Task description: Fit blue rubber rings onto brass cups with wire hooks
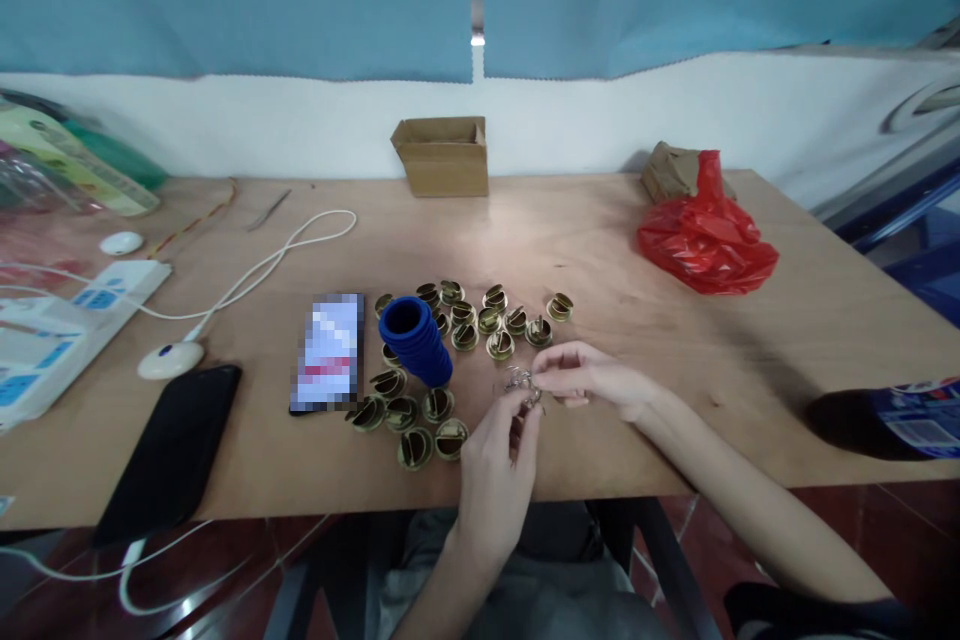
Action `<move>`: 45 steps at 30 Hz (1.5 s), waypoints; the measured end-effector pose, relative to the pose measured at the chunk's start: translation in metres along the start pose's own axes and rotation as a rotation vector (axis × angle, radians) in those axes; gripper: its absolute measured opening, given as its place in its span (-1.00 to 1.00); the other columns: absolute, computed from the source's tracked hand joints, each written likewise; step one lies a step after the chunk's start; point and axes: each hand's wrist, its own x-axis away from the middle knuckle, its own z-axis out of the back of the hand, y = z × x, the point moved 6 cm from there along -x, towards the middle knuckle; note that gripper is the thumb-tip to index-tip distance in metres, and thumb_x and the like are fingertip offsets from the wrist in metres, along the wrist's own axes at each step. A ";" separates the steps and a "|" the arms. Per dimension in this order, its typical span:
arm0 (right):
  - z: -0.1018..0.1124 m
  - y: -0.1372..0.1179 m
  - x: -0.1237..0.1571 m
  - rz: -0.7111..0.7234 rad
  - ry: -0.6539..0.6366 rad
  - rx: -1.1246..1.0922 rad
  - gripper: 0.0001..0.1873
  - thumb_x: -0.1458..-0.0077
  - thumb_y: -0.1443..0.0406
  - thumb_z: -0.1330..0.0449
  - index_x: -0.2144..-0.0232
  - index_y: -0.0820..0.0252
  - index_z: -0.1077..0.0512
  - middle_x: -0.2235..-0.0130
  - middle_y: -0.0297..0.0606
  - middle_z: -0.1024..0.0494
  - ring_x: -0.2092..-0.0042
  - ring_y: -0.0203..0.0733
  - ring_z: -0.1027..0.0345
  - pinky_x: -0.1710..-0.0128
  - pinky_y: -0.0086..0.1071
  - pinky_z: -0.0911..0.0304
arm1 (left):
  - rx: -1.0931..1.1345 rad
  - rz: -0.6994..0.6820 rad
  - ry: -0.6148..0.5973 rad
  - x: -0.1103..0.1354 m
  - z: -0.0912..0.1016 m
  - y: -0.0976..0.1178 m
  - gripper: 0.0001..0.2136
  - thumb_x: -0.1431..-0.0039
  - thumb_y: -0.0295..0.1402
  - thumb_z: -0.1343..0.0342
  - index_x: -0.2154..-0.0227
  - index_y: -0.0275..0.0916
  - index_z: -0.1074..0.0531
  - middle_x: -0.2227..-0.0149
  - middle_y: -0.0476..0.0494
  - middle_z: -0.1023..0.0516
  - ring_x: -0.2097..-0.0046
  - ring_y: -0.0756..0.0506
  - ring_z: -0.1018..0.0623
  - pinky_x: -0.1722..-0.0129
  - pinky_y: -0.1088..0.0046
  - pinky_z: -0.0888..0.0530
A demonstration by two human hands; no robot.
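Small wire piece (519,382) held just over the table (712,340) near its front edge. My left hand (499,465) pinches it from 6 o'clock and my right hand (589,378) from 3 o'clock, fingertips closed narrow. Judged step: working the piece between two pinches. Any next move calls for a fine, steady grip. Brass discs (465,335) lie from 9 to 12 o'clock, blue ribbed stack (416,340) at 10.

We log a wooden tabletop (600,250) carrying clustered brass caps (465,330), a blue ribbed tube (416,340), a lit phone (328,352), a black phone (176,445), a cardboard box (442,157), a red bag (705,235) and a power strip (67,330).
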 end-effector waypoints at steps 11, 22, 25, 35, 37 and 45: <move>-0.016 -0.008 0.008 0.189 0.038 0.178 -0.70 -0.09 0.07 -0.39 0.24 0.14 -0.54 0.36 -0.38 -0.48 0.43 -0.37 -0.25 0.53 -0.52 -0.13 | 0.030 -0.037 0.132 0.001 0.007 0.002 -0.88 -0.35 -0.44 -0.08 0.28 -0.19 -0.51 0.29 -0.09 -0.63 0.26 -0.05 -0.64 0.28 0.52 -0.54; -0.025 -0.015 0.012 0.456 0.215 0.469 -0.79 -0.20 0.15 -0.28 0.37 0.16 -0.54 0.47 -0.39 -0.43 0.44 -0.30 -0.22 0.45 -0.40 -0.12 | -0.087 -0.008 0.080 -0.011 0.006 0.001 -0.82 -0.28 -0.53 -0.07 0.40 -0.20 -0.50 0.37 -0.06 -0.62 0.33 -0.06 -0.63 0.35 0.52 -0.51; -0.025 -0.017 0.015 0.480 0.278 0.478 -0.75 -0.25 0.11 -0.23 0.38 0.14 -0.45 0.50 -0.41 -0.37 0.46 -0.29 -0.19 0.47 -0.40 -0.11 | -0.063 -0.013 0.090 -0.013 0.004 0.003 -0.84 -0.31 -0.49 -0.09 0.34 -0.19 -0.53 0.32 -0.08 -0.66 0.28 -0.08 -0.66 0.29 0.48 -0.55; 0.001 -0.034 0.033 0.652 0.578 0.166 -0.62 -0.28 -0.06 -0.19 0.34 0.07 -0.29 0.64 -0.57 -0.14 0.61 -0.34 -0.03 0.58 -0.42 -0.06 | -0.440 -0.016 0.056 -0.060 0.006 0.012 -0.75 -0.34 -0.50 -0.07 -0.05 -0.30 -0.39 -0.02 -0.36 -0.54 -0.08 -0.29 -0.54 -0.06 0.09 -0.50; 0.000 -0.032 0.029 0.627 0.522 0.132 -0.61 -0.28 -0.06 -0.18 0.35 0.08 -0.27 0.65 -0.57 -0.19 0.62 -0.36 -0.06 0.57 -0.43 -0.10 | -0.539 0.059 -0.071 -0.069 -0.001 0.010 -0.76 -0.32 -0.53 -0.07 -0.02 -0.29 -0.40 0.01 -0.35 -0.55 -0.06 -0.29 -0.55 -0.03 0.14 -0.50; -0.005 -0.025 0.019 0.553 0.335 0.017 -0.59 -0.27 -0.04 -0.22 0.39 0.12 -0.30 0.48 -0.43 -0.43 0.50 -0.35 -0.30 0.48 -0.45 -0.25 | -0.650 0.135 -0.150 -0.081 -0.016 0.007 -0.80 -0.26 -0.60 -0.07 0.10 -0.32 -0.43 0.08 -0.40 -0.54 0.02 -0.33 -0.57 0.07 0.14 -0.52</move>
